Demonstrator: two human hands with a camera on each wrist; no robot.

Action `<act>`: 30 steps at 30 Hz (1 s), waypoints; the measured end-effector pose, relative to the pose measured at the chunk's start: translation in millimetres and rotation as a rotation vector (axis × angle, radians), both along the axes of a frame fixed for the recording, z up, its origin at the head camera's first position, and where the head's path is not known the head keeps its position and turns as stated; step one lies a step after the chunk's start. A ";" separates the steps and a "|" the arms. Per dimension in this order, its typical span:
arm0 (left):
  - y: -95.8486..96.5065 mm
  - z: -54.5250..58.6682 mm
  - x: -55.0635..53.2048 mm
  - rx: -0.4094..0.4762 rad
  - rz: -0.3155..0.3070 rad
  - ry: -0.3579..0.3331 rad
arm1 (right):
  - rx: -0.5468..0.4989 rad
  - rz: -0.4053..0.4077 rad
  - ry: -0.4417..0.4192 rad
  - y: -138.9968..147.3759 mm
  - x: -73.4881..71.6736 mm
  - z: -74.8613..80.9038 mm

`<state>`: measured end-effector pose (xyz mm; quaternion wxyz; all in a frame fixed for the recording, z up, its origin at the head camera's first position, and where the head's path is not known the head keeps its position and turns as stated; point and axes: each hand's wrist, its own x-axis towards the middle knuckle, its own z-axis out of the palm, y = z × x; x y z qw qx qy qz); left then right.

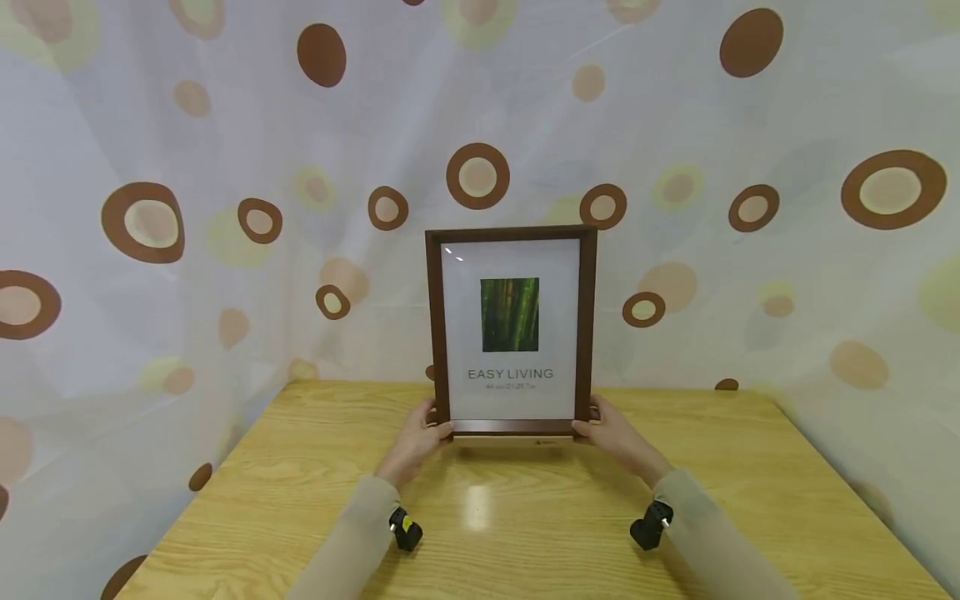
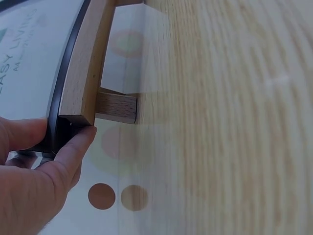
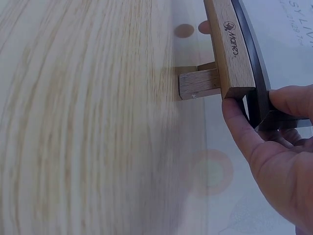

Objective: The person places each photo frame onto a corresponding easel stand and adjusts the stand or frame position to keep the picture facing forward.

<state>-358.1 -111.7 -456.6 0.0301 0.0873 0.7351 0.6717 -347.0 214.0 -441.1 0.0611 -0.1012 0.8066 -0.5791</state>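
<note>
A dark brown picture frame (image 1: 512, 427) stands upright at the back of the table, with a green bamboo picture and the words EASY LIVING behind its front. Along its bottom runs a light wooden ledge (image 2: 80, 83) on short wooden feet (image 3: 199, 84), apparently a small stand or easel. My left hand (image 1: 417, 437) grips the lower left corner, thumb on the front and other fingers behind. At the lower right corner my right hand (image 1: 613, 433) holds on the same way. In both wrist views an index finger touches the ledge's end. The frame's back is hidden.
A light wooden table (image 1: 480, 542) spreads below and in front of the frame. Close behind it hangs a white curtain (image 1: 675, 117) with brown and yellow dots, also on both sides. A small black camera (image 1: 406, 529) sits on the left wrist, another (image 1: 651, 525) on the right.
</note>
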 end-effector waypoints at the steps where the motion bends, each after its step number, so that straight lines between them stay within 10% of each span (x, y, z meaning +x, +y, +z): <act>1: 1.1 -0.2 -0.4 0.002 -0.004 0.005 | -0.002 0.001 -0.001 1.0 0.7 0.7; 30: 28.7 -0.9 -9.2 0.029 -0.060 0.014 | 0.085 -0.043 -0.010 29.7 14.0 4.2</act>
